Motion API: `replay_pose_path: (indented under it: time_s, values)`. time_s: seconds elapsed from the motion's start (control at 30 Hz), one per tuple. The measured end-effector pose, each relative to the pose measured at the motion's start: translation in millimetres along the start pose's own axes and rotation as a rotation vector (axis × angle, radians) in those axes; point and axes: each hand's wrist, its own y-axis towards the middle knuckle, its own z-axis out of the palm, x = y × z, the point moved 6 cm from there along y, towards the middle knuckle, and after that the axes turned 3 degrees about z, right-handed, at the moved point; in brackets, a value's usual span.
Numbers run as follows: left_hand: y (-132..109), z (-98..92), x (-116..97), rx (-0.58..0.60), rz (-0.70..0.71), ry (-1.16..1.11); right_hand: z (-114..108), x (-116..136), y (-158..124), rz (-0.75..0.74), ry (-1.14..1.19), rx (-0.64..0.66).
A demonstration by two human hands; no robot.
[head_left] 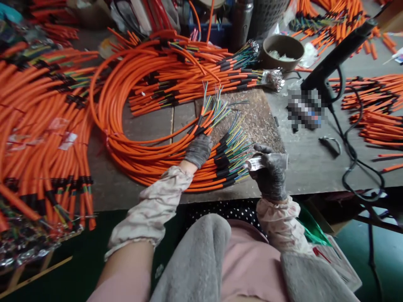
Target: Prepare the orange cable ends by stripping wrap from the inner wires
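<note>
A large coil of orange cables (116, 105) lies on the grey table, its black-banded ends fanning out into thin coloured wires (237, 144). My left hand (199, 151), in a grey glove, is closed on the orange cables near the middle of the coil. My right hand (270, 174), also gloved, grips a shiny clear-silver wrap (267, 162) just right of the wire ends. The wrap's left end is beside the wire tips; whether they touch I cannot tell. A worn brown board (252, 117) lies behind the wires.
More orange cable bundles (47, 126) cover the left side, and others (378, 100) lie at the right. A brown bowl (281, 52), a dark bottle (242, 25) and a black heat-gun-like tool (336, 54) with its cord stand or lie behind. The table's front edge is near my body.
</note>
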Motion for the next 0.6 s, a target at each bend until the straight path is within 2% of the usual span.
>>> replay_pose_path:
  time_s: [0.13,0.23,0.3,0.4,0.5,0.6]
  values:
    - [38.3,-8.6,12.9,0.002,-0.191,0.011,7.1,4.5,-4.7,-0.081,-0.003,0.047]
    - [46.0,-13.0,12.6,0.001,-0.165,-0.086,3.3,5.5,-9.5,-0.134,-0.015,0.027]
    - [35.5,-22.7,11.9,-0.080,-0.114,-0.265,-2.2,3.9,-11.7,-0.168,-0.075,0.007]
    - [3.9,-49.2,8.1,-0.291,0.027,-0.762,-0.4,0.3,-12.9,-0.194,-0.255,0.059]
    - [-28.6,-74.2,-2.9,-0.376,0.202,-1.286,18.7,2.1,-13.0,-0.231,-0.388,0.153]
    - [-49.9,-88.5,-13.0,-0.409,0.248,-1.504,45.1,9.9,-9.7,-0.305,-0.399,0.174]
